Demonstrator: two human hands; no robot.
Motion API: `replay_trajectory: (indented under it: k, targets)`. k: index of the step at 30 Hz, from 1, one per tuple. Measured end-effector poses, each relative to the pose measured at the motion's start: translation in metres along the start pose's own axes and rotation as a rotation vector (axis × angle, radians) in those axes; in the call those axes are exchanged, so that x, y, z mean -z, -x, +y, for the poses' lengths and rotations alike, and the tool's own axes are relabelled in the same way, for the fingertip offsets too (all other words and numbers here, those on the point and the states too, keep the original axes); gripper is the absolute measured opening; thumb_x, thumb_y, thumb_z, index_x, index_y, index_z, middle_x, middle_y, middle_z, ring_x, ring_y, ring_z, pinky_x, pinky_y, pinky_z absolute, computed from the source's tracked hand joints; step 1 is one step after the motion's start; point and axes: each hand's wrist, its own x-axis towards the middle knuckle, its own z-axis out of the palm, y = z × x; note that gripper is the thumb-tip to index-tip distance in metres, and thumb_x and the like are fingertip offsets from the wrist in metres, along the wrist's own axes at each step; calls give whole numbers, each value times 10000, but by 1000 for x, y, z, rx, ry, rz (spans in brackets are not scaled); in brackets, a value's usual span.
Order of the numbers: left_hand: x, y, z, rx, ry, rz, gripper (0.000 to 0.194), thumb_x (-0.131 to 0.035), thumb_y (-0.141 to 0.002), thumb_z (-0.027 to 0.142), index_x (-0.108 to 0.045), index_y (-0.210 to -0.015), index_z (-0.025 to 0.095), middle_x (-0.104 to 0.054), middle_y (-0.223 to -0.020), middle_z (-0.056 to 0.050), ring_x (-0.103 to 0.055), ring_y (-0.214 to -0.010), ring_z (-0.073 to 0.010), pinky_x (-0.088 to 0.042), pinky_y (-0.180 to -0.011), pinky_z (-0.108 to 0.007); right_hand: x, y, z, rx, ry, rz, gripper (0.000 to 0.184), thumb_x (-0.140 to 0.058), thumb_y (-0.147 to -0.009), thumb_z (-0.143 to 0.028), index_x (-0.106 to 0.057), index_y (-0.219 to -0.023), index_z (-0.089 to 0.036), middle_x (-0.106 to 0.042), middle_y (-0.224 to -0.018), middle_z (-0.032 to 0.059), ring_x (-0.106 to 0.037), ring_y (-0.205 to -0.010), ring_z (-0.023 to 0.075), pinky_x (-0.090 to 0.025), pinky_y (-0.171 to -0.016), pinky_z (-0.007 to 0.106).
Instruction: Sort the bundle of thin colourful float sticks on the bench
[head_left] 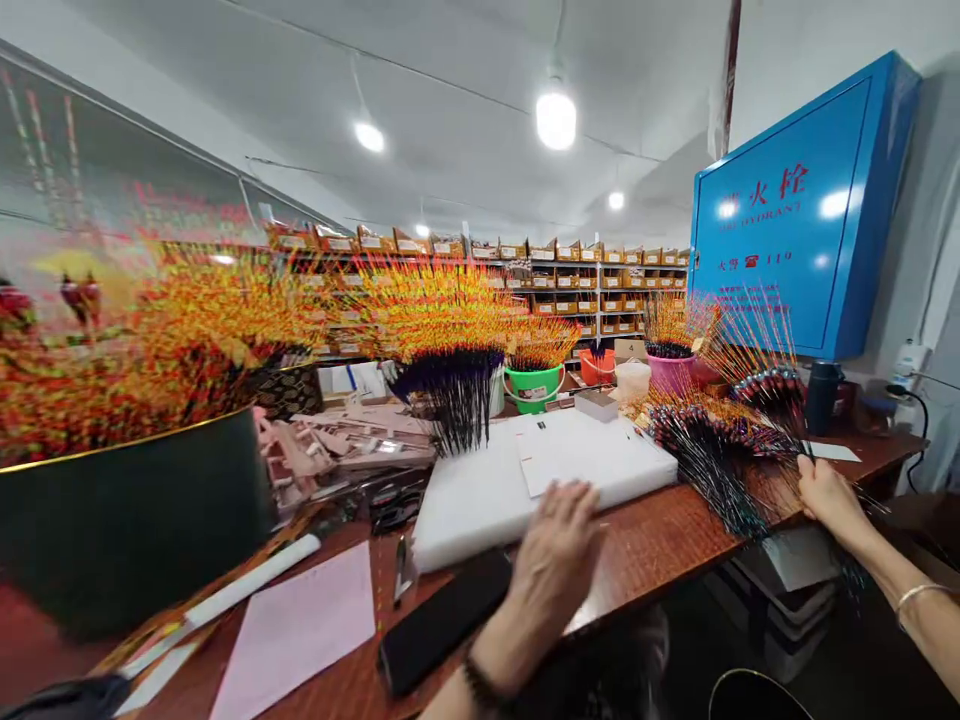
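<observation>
My right hand (829, 498) is closed around the thin dark stems of a bundle of fishing floats (772, 392), whose orange-striped tips fan upward. Left of it, a thick pile of similar floats (709, 450) lies on the table with dark stems toward the front edge. My left hand (559, 550), slightly blurred, is over the front of the table with its fingers stretched out and nothing visible in them. Just beyond its fingertips, a white foam block (480, 500) carries a white sheet of paper (551, 455). Beside my left wrist lies a black phone-like slab (446, 620).
A dense bunch of floats (450, 340) stands behind the foam. At left is a large dark green tub (135, 520) full of floats. Pink paper (300, 630), a cutter (403, 570) and black scissors (396, 507) lie nearby. A blue hydrant cabinet (795, 240) juts out at right.
</observation>
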Motion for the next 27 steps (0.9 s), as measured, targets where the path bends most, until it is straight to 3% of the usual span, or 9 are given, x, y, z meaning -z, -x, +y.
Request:
replay_trajectory:
  k: [1, 3, 5, 8, 10, 14, 18, 22, 27]
  targets:
    - [-17, -26, 14, 110, 124, -155, 402, -524, -1001, 257, -567, -1370, 101, -682, -1412, -160, -592, -1356, -292, -390, -1255, -556, 0, -4, -4, -41, 69, 7, 286, -558, -1050, -394, -628, -880, -175, -595, -705, -61, -555, -558, 109, -515, -607, 289]
    - [-53, -70, 34, 171, 169, -238, 469, -493, -1019, 315, -541, -1425, 85, -659, -1454, -158, -585, -1370, -277, -402, -1252, -469, -1, -7, -14, -97, 133, 13, 259, -534, -1064, -351, -626, -900, -173, -594, -713, -60, -559, -572, 112, -518, -622, 291]
    - [-89, -102, 44, 215, 186, -296, 523, -504, -1014, 335, -530, -1439, 32, -631, -1481, -208, -561, -1396, -324, -370, -1261, -491, -5, -6, -28, -98, 157, 3, 254, -503, -1077, -350, -623, -941, -172, -589, -716, -63, -551, -562, 106, -515, -598, 277]
    - [-134, -125, 53, 302, 202, -371, 609, -497, -1013, 384, -510, -1434, -56, -593, -1492, -293, -542, -1404, -402, -391, -1232, -551, -16, -2, -49, -81, 145, -57, 325, -434, -1096, -427, -625, -1018, -176, -596, -705, -64, -552, -524, 100, -516, -552, 264]
    - [-152, -127, 61, 326, 221, -388, 611, -484, -1017, 390, -512, -1430, -60, -606, -1470, -301, -554, -1385, -406, -399, -1222, -554, -23, -2, -59, -92, 145, -106, 399, -392, -1098, -487, -632, -1027, -176, -619, -708, -56, -567, -515, 102, -528, -547, 269]
    - [-161, -119, 81, 363, 295, -438, 517, -466, -1018, 371, -625, -1299, -33, -704, -1303, -273, -622, -1258, -412, -476, -1120, -563, -34, -11, -63, -168, 213, -204, 471, -423, -1078, -539, -663, -910, -169, -693, -752, -19, -620, -558, 111, -559, -598, 289]
    - [-158, -110, 98, 403, 432, -557, 558, -333, -1043, 367, -668, -1233, -37, -714, -1289, -296, -621, -1272, -434, -495, -1095, -573, -53, -14, -51, -182, 341, -221, 525, -478, -1034, -614, -684, -849, -168, -725, -780, 11, -693, -697, 151, -587, -739, 349]
    - [-159, -104, 114, 393, 590, -650, 570, -318, -1020, 353, -658, -1265, -33, -688, -1331, -306, -597, -1303, -448, -483, -1110, -584, -86, -14, -56, -82, 406, -218, 557, -517, -980, -690, -701, -926, -167, -760, -874, 38, -730, -801, 188, -589, -806, 389]
    - [-166, -101, 133, 419, 731, -654, 576, -287, -985, 289, -585, -1360, -31, -598, -1435, -312, -525, -1370, -461, -411, -1166, -607, -123, -9, -76, 107, 497, -232, 562, -633, -926, -665, -664, -1160, -155, -749, -1104, 91, -718, -989, 231, -583, -890, 437]
